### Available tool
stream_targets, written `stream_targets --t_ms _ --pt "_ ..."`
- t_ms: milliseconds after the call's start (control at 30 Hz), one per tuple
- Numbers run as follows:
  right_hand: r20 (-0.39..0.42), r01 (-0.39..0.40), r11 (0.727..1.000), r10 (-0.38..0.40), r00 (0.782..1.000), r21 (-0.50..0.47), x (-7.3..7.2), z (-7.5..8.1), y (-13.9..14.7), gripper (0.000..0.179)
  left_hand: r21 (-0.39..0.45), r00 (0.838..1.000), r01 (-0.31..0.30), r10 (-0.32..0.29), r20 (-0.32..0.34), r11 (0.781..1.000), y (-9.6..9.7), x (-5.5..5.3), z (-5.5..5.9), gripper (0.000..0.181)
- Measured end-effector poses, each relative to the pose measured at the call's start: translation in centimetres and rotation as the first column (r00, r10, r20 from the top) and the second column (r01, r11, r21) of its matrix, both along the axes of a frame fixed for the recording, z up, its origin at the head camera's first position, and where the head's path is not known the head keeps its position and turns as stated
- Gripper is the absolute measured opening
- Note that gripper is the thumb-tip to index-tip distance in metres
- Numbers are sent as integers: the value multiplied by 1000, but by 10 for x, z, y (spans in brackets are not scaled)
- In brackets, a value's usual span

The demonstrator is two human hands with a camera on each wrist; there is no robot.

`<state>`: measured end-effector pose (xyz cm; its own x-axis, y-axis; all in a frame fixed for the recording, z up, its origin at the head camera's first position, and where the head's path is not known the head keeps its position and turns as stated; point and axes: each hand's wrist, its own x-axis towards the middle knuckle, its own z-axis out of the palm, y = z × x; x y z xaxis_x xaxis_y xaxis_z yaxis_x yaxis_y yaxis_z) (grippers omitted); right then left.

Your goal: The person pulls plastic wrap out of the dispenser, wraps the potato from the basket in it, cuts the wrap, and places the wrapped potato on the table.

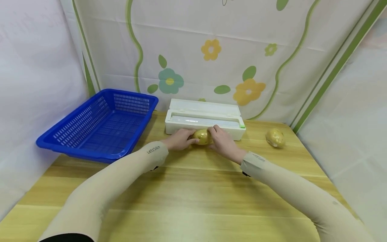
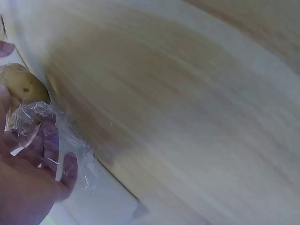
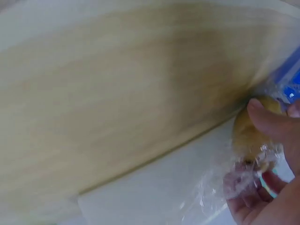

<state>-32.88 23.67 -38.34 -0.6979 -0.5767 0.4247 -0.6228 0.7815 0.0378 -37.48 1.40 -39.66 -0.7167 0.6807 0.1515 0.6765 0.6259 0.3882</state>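
Note:
A yellow-brown potato (image 1: 202,137) is held between both hands, just in front of a white film dispenser box (image 1: 181,128). My left hand (image 1: 180,139) grips its left end with thumb and fingers, while my right hand (image 1: 223,142) grips the right end. Crinkled clear plastic wrap (image 2: 33,115) gathers around the potato and over the left fingers in the left wrist view. On the right side, loose plastic wrap (image 3: 206,194) spreads from the potato across the box front. The box's lid (image 1: 205,106) stands raised, and a roll (image 1: 202,120) lies inside.
A blue slotted basket (image 1: 133,141) stands at the left of the wooden table (image 1: 181,201). Another potato (image 1: 275,138), shiny with plastic wrap, lies at the back right. Floral fabric (image 1: 187,43) hangs behind the table, with white fabric at both sides.

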Motion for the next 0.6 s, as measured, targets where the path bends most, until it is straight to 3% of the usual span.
stream_targets --t_ms 167,400,533,600 --pt "51 65 998 -63 997 -29 -7 -2 -6 60 -30 995 -78 80 63 997 1 1 4 58" --pt "66 66 997 -63 996 -40 -9 -1 -2 64 59 979 -176 168 117 983 2 5 7 51" --pt "62 51 998 -48 997 -39 -9 -3 0 63 93 980 -183 175 92 979 2 7 6 46" --pt "63 51 998 -49 997 -28 -9 -6 1 62 103 986 -166 162 49 981 2 7 4 45"
